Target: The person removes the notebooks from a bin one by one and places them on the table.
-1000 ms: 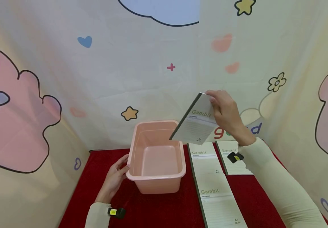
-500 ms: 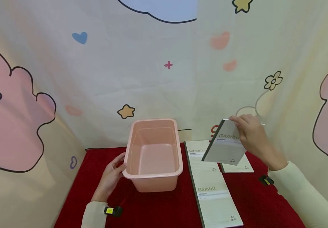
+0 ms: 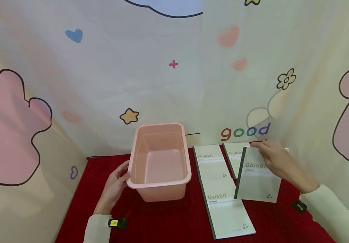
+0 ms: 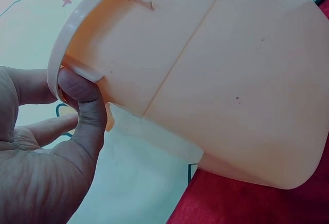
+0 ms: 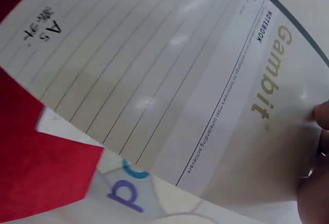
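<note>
With thumb and fingers, my left hand (image 3: pixel 113 186) pinches the left rim of a pink plastic basin (image 3: pixel 159 194); the left wrist view shows the thumb (image 4: pixel 82 88) under the lip. Nothing lies inside the basin. My right hand (image 3: pixel 275 157) pinches the top edge of a Gambit notebook (image 3: pixel 259 182), held upright with its cover toward me and its dark spine at left. In the right wrist view the lined A5 cover (image 5: pixel 169 80) fills most of the picture. It hangs low over the cloth's right side, partly hiding a notebook behind; whether its bottom edge touches the cloth I cannot tell.
Two Gambit notebooks, a far one (image 3: pixel 209 165) and a near one (image 3: pixel 227 212), lie end to end right of the basin. Another notebook (image 3: pixel 234 155) lies at the back right. Red cloth (image 3: pixel 162 222) covers the table; a printed curtain (image 3: pixel 116 77) stands behind.
My right hand has carried the notebook from beside the basin's upper right, rightward and down toward the cloth. My left hand keeps its hold on the basin rim. The view has shifted slightly.
</note>
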Demonstrator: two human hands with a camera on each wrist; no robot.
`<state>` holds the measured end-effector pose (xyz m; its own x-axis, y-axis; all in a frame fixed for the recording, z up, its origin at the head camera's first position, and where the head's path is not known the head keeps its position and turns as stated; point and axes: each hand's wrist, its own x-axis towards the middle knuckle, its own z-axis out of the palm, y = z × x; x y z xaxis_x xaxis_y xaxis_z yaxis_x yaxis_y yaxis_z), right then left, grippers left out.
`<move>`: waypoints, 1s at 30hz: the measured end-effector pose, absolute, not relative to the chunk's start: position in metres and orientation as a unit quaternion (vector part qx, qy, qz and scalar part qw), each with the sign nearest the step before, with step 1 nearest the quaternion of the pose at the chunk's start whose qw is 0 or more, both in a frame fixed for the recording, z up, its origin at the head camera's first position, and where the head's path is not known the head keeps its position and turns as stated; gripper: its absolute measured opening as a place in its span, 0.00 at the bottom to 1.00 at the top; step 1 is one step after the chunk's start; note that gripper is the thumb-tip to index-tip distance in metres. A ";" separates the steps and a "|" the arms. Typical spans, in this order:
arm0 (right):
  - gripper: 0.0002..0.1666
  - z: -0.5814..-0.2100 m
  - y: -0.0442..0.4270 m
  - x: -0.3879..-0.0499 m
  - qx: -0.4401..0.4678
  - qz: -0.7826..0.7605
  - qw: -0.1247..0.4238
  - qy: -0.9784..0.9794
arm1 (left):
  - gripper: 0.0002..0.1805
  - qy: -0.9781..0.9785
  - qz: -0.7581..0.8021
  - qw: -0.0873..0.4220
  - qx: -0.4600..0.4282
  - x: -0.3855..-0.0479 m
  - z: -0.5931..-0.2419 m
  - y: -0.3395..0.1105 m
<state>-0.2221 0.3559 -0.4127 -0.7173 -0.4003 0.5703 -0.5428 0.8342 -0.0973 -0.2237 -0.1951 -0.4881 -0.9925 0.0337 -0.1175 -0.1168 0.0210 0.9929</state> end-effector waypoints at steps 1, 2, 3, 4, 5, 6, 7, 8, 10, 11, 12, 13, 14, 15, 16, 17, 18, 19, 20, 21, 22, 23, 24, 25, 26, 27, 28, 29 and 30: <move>0.19 -0.417 0.358 -0.223 0.257 0.125 0.259 -0.923 | 0.28 0.716 0.696 0.052 -0.027 -0.224 -0.488 -0.196; 0.19 -0.422 0.360 -0.223 0.255 0.119 0.241 -0.929 | 0.28 0.716 0.696 0.052 -0.027 -0.224 -0.487 -0.196; 0.19 -0.427 0.362 -0.223 0.250 0.116 0.222 -0.935 | 0.29 0.717 0.695 0.052 -0.027 -0.224 -0.487 -0.197; 0.19 -0.432 0.365 -0.222 0.244 0.111 0.203 -0.942 | 0.29 0.717 0.695 0.053 -0.026 -0.225 -0.487 -0.197; 0.19 -0.438 0.367 -0.222 0.238 0.108 0.184 -0.948 | 0.29 0.717 0.695 0.054 -0.026 -0.225 -0.487 -0.197; 0.19 -0.443 0.370 -0.222 0.233 0.107 0.166 -0.952 | 0.29 0.717 0.695 0.055 -0.025 -0.225 -0.487 -0.197; 0.19 -0.449 0.372 -0.223 0.227 0.110 0.149 -0.956 | 0.30 0.718 0.693 0.056 -0.023 -0.225 -0.488 -0.198; 0.20 -0.454 0.374 -0.224 0.222 0.113 0.132 -0.959 | 0.29 0.716 0.695 0.057 -0.025 -0.225 -0.489 -0.197; 0.20 -0.463 0.377 -0.226 0.213 0.120 0.101 -0.964 | 0.30 0.716 0.696 0.056 -0.025 -0.225 -0.490 -0.197; 0.21 -0.468 0.378 -0.227 0.211 0.125 0.087 -0.966 | 0.29 0.715 0.696 0.055 -0.026 -0.225 -0.490 -0.197; 0.21 -0.473 0.379 -0.228 0.209 0.129 0.075 -0.967 | 0.29 0.713 0.698 0.054 -0.027 -0.225 -0.490 -0.197; 0.21 -0.477 0.380 -0.230 0.207 0.133 0.063 -0.967 | 0.29 0.712 0.700 0.054 -0.028 -0.224 -0.491 -0.197; 0.21 -0.481 0.381 -0.232 0.206 0.136 0.054 -0.968 | 0.29 0.709 0.702 0.055 -0.029 -0.224 -0.490 -0.197; 0.21 -0.484 0.382 -0.233 0.207 0.138 0.048 -0.967 | 0.29 0.708 0.704 0.055 -0.029 -0.224 -0.490 -0.196; 0.21 -0.488 0.383 -0.235 0.210 0.140 0.044 -0.967 | 0.29 0.707 0.704 0.055 -0.028 -0.224 -0.490 -0.196; 0.21 -0.492 0.384 -0.236 0.213 0.140 0.041 -0.966 | 0.29 0.706 0.705 0.056 -0.028 -0.224 -0.489 -0.196; 0.20 -0.497 0.384 -0.238 0.216 0.139 0.041 -0.965 | 0.28 0.705 0.706 0.057 -0.028 -0.225 -0.489 -0.195; 0.20 -0.501 0.385 -0.240 0.221 0.141 0.040 -0.964 | 0.28 0.705 0.706 0.057 -0.028 -0.225 -0.489 -0.195; 0.19 -0.505 0.386 -0.241 0.224 0.141 0.040 -0.963 | 0.29 0.705 0.706 0.058 -0.028 -0.225 -0.489 -0.195; 0.19 -0.509 0.386 -0.243 0.227 0.143 0.040 -0.963 | 0.29 0.705 0.706 0.057 -0.027 -0.225 -0.489 -0.195; 0.18 -0.513 0.387 -0.244 0.226 0.146 0.036 -0.962 | 0.29 0.706 0.706 0.057 -0.027 -0.225 -0.489 -0.195; 0.18 -0.517 0.388 -0.245 0.224 0.150 0.033 -0.963 | 0.29 0.705 0.707 0.057 -0.027 -0.226 -0.489 -0.194; 0.18 -0.521 0.389 -0.246 0.220 0.154 0.029 -0.963 | 0.29 0.705 0.706 0.057 -0.026 -0.226 -0.490 -0.194; 0.18 -0.525 0.390 -0.248 0.216 0.159 0.023 -0.963 | 0.29 0.706 0.706 0.057 -0.026 -0.226 -0.490 -0.194; 0.18 -0.529 0.390 -0.249 0.212 0.162 0.019 -0.963 | 0.29 0.707 0.704 0.056 -0.028 -0.226 -0.491 -0.194; 0.17 -0.533 0.390 -0.251 0.209 0.163 0.016 -0.964 | 0.30 0.707 0.704 0.055 -0.028 -0.226 -0.491 -0.195; 0.17 -0.537 0.390 -0.253 0.204 0.164 0.012 -0.965 | 0.29 0.707 0.704 0.055 -0.029 -0.225 -0.491 -0.195; 0.16 -0.542 0.390 -0.255 0.201 0.164 0.009 -0.966 | 0.30 0.708 0.704 0.054 -0.027 -0.225 -0.491 -0.195; 0.16 -0.546 0.390 -0.256 0.196 0.165 0.002 -0.967 | 0.29 0.708 0.704 0.053 -0.027 -0.225 -0.491 -0.194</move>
